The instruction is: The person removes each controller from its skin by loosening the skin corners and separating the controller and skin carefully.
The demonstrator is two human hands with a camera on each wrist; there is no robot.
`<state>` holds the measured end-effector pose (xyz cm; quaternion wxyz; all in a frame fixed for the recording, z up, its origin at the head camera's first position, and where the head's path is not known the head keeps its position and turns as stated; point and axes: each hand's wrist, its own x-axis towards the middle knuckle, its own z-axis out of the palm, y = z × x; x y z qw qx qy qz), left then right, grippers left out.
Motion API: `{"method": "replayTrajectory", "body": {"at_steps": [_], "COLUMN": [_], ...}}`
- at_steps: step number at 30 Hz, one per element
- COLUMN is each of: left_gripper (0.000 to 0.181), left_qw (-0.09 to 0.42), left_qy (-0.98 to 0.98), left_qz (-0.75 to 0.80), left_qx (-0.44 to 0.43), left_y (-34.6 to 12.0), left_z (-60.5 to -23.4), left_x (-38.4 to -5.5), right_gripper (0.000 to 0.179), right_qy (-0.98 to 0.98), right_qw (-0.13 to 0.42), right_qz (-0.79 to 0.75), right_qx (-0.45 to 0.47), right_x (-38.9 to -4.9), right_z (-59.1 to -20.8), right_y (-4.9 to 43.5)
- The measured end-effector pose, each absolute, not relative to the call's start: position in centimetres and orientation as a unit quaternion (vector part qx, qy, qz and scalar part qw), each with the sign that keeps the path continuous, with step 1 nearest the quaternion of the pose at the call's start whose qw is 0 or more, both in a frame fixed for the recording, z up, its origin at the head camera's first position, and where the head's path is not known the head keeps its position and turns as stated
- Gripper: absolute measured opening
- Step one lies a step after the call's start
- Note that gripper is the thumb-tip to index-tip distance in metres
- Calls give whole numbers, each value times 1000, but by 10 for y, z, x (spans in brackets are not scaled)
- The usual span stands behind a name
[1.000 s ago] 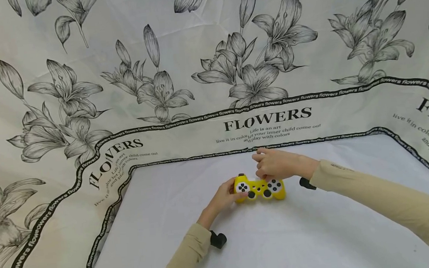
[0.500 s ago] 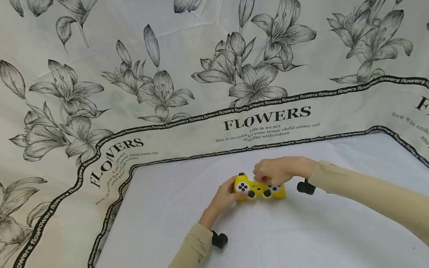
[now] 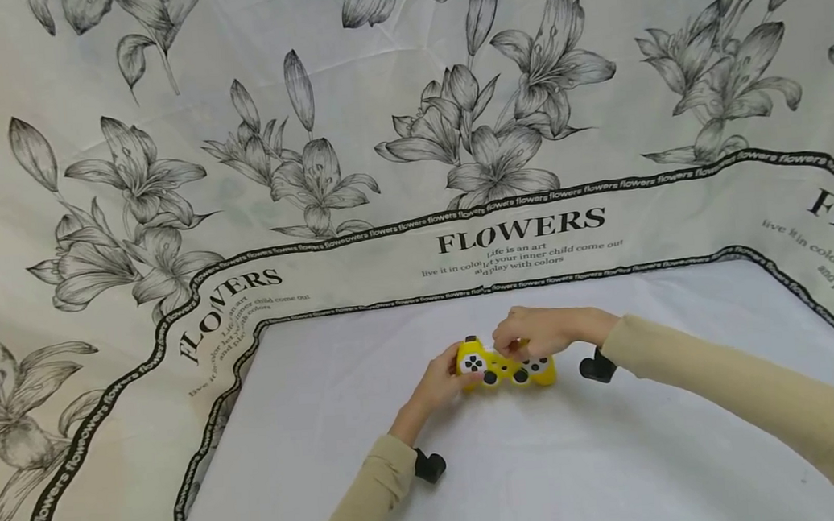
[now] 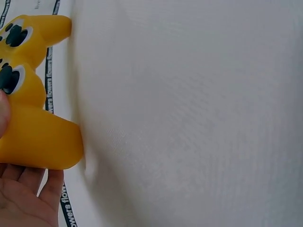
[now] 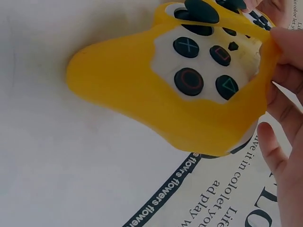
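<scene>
A white game controller point(image 5: 208, 68) with dark buttons sits inside a yellow silicone cover point(image 5: 118, 87). In the head view my left hand point(image 3: 436, 382) grips the controller's left end, thumb on its face and fingers behind. My right hand point(image 3: 538, 330) is at the upper edge on the right half and hides part of it. Close up in the right wrist view, thumb and fingers point(image 5: 288, 59) pinch the cover's edge, which stands away from the white face beside the buttons. The left wrist view catches a yellow grip point(image 4: 47, 142) above the left palm.
White cloth point(image 3: 533, 470) covers the table under the controller. Behind and to the sides hangs a flower-printed fabric point(image 3: 345, 273) with black lettered borders. Black wrist-worn pieces show at the left wrist point(image 3: 430, 465) and right wrist point(image 3: 597, 366).
My right hand has come down onto the controller's upper edge, and its fingers have closed on the cover there. The left hand keeps its grip, with the controller nearly still.
</scene>
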<state>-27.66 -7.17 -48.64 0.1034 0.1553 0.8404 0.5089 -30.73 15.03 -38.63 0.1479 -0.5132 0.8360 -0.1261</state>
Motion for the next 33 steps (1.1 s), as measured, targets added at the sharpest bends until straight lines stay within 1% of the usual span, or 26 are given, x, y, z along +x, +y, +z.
{"method": "replayTrajectory", "body": {"at_steps": [3, 6, 9, 12, 16, 23, 33], "left_gripper": [60, 61, 60, 59, 59, 62, 63], "left_qw": [105, 110, 114, 116, 116, 118, 128], "left_qy": [844, 841, 836, 836, 839, 844, 839], "left_qz": [502, 508, 516, 517, 511, 502, 509], "left_qx": [153, 148, 145, 143, 147, 147, 141], "left_y": [-72, -72, -72, -71, -69, -72, -73], "left_z": [-486, -485, -484, -483, -485, -488, -484], "left_x": [-276, -277, -277, -278, -278, -278, -278], "right_gripper": [23, 20, 18, 18, 18, 16, 14], "right_qy": [842, 844, 846, 848, 853, 856, 855], "right_qw": [133, 124, 130, 147, 153, 129, 90], "right_qz": [-99, -79, -67, -71, -72, -75, -75], "right_qx": [-514, -516, -513, -505, -494, -494, -506], "right_x": [-307, -309, -312, -315, -317, -314, -309], "right_z": [-388, -388, -388, -390, -393, -392, -388], "right_y": [150, 149, 150, 152, 155, 157, 163]}}
